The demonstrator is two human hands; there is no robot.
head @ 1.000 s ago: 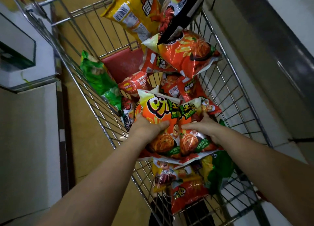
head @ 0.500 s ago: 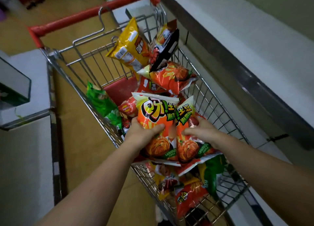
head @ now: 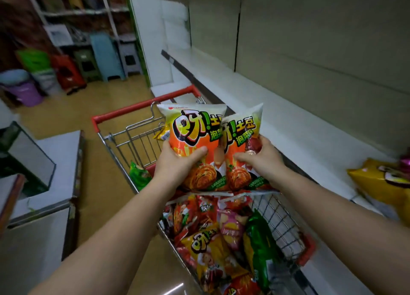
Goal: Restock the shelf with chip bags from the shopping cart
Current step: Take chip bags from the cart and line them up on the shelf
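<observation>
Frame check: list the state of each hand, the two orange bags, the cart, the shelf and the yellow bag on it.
Left hand: grips left orange bag.
Right hand: grips right orange bag.
Left orange bag: upright, lifted above the cart.
Right orange bag: upright, lifted, partly behind the left one.
Cart: holds more chip bags.
Shelf: mostly bare.
Yellow bag: lying on the shelf.
</observation>
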